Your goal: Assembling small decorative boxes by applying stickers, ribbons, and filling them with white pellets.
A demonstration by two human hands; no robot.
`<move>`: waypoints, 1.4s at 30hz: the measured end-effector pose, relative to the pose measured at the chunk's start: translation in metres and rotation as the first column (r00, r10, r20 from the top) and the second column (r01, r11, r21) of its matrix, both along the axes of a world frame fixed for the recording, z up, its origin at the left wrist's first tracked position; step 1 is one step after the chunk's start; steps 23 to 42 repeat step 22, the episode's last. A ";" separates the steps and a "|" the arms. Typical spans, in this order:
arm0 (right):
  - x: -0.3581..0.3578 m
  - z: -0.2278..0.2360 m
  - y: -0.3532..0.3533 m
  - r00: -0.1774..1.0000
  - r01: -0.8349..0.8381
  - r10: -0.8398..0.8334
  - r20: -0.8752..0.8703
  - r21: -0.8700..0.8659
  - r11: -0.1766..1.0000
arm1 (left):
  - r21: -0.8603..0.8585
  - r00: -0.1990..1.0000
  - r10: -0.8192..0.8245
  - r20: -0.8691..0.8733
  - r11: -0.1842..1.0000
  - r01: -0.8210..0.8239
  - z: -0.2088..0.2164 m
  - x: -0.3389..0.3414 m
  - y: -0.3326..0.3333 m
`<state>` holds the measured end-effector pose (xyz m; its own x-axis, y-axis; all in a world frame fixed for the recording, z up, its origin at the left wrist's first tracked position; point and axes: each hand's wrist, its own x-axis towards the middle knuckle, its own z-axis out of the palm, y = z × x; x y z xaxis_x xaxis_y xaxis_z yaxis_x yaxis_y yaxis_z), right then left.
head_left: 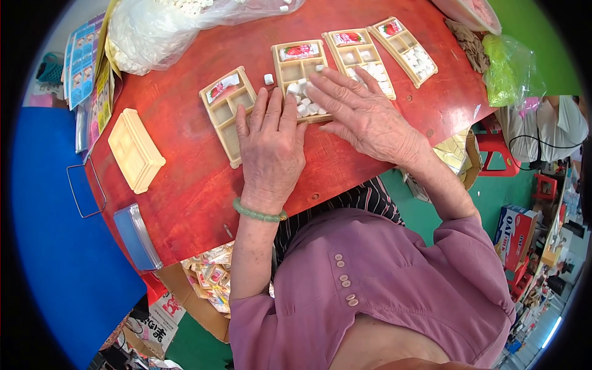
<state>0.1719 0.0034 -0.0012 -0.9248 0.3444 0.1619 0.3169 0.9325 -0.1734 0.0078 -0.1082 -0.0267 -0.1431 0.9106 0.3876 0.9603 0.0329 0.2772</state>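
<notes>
My left hand (270,148) lies with fingers stretched out between two cream compartment trays, at the near left corner of the second tray (288,75). My right hand (370,120) spreads over that tray's right side, fingertips at the small white marshmallow-like pieces (303,98) heaped in its near compartment. One white piece (268,79) lies loose on the table left of this tray. The tray on the left (221,116) shows a red-and-white sachet and bare compartments. Right of my hands, a third tray (330,46) and a fourth tray (398,46) hold sachets and white pieces.
A stack of cream trays (134,151) and a pile of clear plastic lids (137,237) stand at the left of the red table (185,203). A plastic bag of white pieces (154,37) lies at the far left. A box of packed trays (213,277) sits below the edge.
</notes>
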 end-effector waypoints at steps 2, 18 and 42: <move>0.005 0.001 -0.001 0.999 0.043 -0.043 -0.004 -0.004 0.999 | 0.015 1.000 -0.009 0.027 1.000 0.008 0.002 0.001 0.000; 0.007 -0.001 -0.009 1.000 0.020 -0.022 -0.019 -0.107 0.994 | 0.073 0.993 -0.054 0.104 0.996 0.046 -0.002 -0.002 -0.005; 0.001 -0.007 -0.008 0.999 0.039 -0.042 -0.018 -0.131 0.991 | 0.058 0.994 -0.055 0.093 0.997 0.049 -0.002 -0.002 -0.004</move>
